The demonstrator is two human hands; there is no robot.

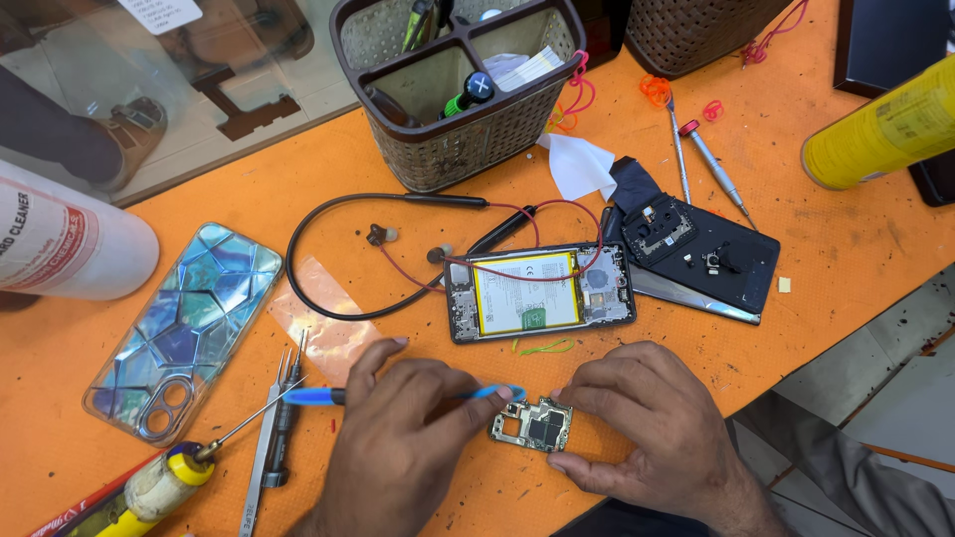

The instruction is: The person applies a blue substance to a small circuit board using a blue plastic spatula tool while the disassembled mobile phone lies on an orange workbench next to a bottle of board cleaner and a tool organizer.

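Observation:
A small phone circuit board (pixel 532 425) lies on the orange table near the front edge. My right hand (pixel 647 428) pins it from the right with fingertips on its edge. My left hand (pixel 398 443) grips a blue-handled tool (pixel 318 396), whose blue tip touches the board's left side. Just behind the board lies an opened phone (pixel 537 291) showing its yellow-labelled battery, with a red wire draped over it.
Black neckband earphones (pixel 328 249), a patterned clear phone case (pixel 184 333), tweezers (pixel 271 438), a yellow-tipped bottle (pixel 159 487), a white spray can (pixel 60 239), a yellow can (pixel 880 129), a black back cover (pixel 706 261), two screwdrivers (pixel 711 164), and a woven tool basket (pixel 458 85) surround the work spot.

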